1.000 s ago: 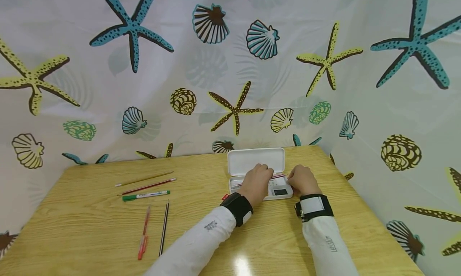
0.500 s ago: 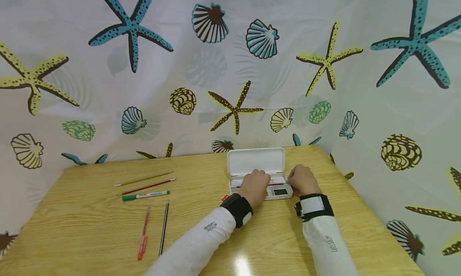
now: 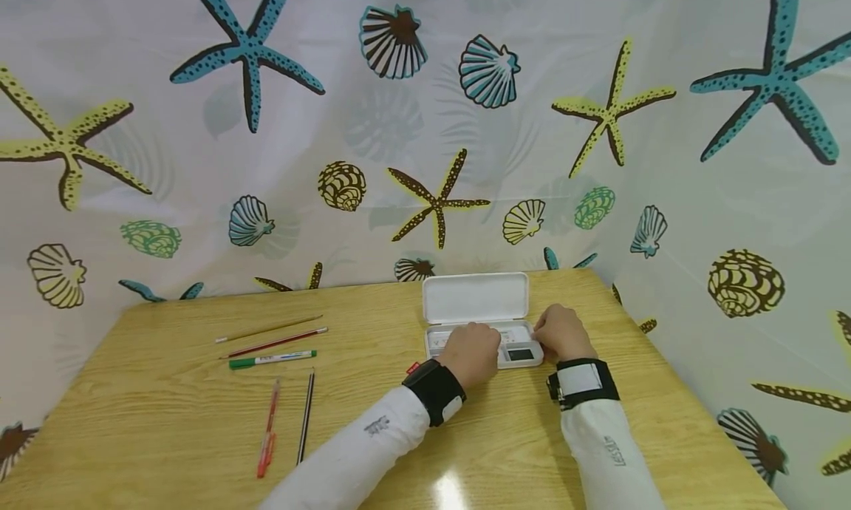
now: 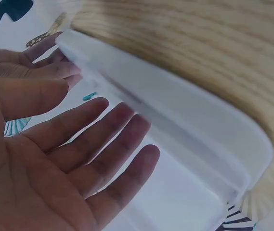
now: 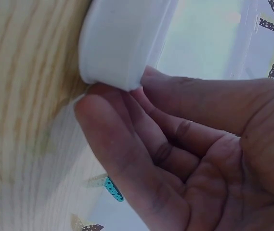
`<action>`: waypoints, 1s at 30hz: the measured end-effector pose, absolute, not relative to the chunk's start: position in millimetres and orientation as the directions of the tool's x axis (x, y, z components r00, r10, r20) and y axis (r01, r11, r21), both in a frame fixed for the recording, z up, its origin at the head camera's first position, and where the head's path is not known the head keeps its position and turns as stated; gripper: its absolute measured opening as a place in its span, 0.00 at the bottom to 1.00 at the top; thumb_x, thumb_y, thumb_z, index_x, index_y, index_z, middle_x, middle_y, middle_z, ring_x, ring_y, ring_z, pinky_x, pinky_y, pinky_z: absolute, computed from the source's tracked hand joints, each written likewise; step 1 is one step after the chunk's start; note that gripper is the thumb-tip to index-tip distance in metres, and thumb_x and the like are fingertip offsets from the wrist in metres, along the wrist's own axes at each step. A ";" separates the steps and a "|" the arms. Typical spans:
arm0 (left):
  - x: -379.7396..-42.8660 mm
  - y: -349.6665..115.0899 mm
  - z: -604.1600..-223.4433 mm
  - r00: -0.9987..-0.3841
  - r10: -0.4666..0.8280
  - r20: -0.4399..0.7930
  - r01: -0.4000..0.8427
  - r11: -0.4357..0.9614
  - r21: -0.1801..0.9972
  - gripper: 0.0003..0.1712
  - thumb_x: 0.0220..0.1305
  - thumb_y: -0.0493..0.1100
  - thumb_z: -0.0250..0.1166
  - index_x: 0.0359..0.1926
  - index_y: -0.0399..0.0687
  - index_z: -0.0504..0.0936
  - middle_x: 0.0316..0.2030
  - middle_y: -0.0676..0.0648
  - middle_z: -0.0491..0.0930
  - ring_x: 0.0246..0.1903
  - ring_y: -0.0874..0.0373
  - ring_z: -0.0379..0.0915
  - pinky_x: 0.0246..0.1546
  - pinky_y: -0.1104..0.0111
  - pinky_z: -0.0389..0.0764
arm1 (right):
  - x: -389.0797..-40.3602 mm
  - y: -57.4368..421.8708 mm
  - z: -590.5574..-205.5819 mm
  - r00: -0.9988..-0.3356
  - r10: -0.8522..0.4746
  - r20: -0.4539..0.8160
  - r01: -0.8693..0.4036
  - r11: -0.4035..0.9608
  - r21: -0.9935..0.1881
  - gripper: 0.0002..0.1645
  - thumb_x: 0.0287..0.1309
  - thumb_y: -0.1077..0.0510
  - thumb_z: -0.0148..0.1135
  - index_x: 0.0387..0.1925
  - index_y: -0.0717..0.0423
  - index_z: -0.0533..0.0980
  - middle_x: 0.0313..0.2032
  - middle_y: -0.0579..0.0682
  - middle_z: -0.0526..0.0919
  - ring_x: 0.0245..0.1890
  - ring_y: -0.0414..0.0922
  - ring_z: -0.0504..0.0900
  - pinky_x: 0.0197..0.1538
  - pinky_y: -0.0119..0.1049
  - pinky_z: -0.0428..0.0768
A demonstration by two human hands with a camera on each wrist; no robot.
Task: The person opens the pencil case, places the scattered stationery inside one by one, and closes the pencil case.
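Observation:
A white pencil case [image 3: 476,297] lies at the back right of the table, its lid raised. A small dark panel [image 3: 520,355] shows in its front right part. My left hand [image 3: 473,356] is over the case's front and hides part of the inside. In the left wrist view its fingers [image 4: 122,163] are spread and fairly straight by the case wall [image 4: 194,106], with nothing held. My right hand [image 3: 564,332] holds the case's right end. The right wrist view shows thumb [image 5: 199,98] and fingers pinching the corner of the case [image 5: 117,43].
On the left of the wooden table [image 3: 166,406] lie a yellowish pencil [image 3: 269,329], a red pencil [image 3: 275,343], a green-capped marker [image 3: 272,359], a red pen [image 3: 269,429] and a dark pencil [image 3: 306,415]. A patterned curtain [image 3: 299,126] hangs behind and right.
My left hand first held a thin red stick-shaped item, lowered it into the case and let go; it is now out of sight. My right hand has stayed at the case's end.

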State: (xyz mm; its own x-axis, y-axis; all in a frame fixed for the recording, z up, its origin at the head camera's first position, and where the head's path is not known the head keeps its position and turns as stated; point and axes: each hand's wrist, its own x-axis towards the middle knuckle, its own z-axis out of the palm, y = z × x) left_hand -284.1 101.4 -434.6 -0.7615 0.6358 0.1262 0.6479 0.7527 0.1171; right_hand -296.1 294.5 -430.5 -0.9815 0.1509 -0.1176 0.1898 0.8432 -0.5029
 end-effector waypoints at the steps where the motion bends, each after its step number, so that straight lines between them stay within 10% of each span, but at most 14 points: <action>1: -282.8 98.1 -431.6 -0.765 0.631 0.127 0.644 0.752 0.142 0.13 0.67 0.38 0.67 0.23 0.47 0.81 0.23 0.51 0.78 0.23 0.61 0.72 0.21 0.66 0.76 | -296.3 294.1 -430.7 -0.981 0.153 -0.121 0.194 0.843 -0.502 0.05 0.60 0.67 0.66 0.31 0.67 0.82 0.29 0.58 0.82 0.29 0.51 0.80 0.30 0.39 0.76; 18: -249.1 0.0 -399.3 -0.848 0.482 0.222 0.529 0.795 0.297 0.07 0.68 0.38 0.69 0.31 0.42 0.88 0.23 0.51 0.79 0.20 0.62 0.68 0.19 0.69 0.70 | -299.1 294.7 -432.1 -0.981 0.142 -0.131 0.188 0.859 -0.476 0.07 0.62 0.66 0.65 0.34 0.69 0.82 0.29 0.59 0.82 0.29 0.52 0.80 0.30 0.39 0.75; 26: -234.2 -63.0 -400.6 -0.908 0.393 0.147 0.420 0.837 0.352 0.10 0.66 0.33 0.70 0.47 0.35 0.87 0.44 0.39 0.87 0.41 0.47 0.85 0.37 0.57 0.85 | -299.4 296.0 -435.3 -0.980 0.137 -0.142 0.189 0.855 -0.482 0.07 0.62 0.66 0.64 0.34 0.69 0.82 0.30 0.59 0.81 0.29 0.52 0.80 0.30 0.39 0.76; 30: -234.6 -104.2 -400.3 -0.937 0.327 0.121 0.347 0.848 0.401 0.12 0.64 0.30 0.69 0.48 0.31 0.85 0.44 0.35 0.86 0.36 0.48 0.84 0.35 0.58 0.84 | -299.5 296.1 -434.0 -0.980 0.133 -0.148 0.189 0.858 -0.478 0.07 0.63 0.65 0.63 0.35 0.70 0.82 0.31 0.60 0.81 0.30 0.53 0.80 0.30 0.39 0.76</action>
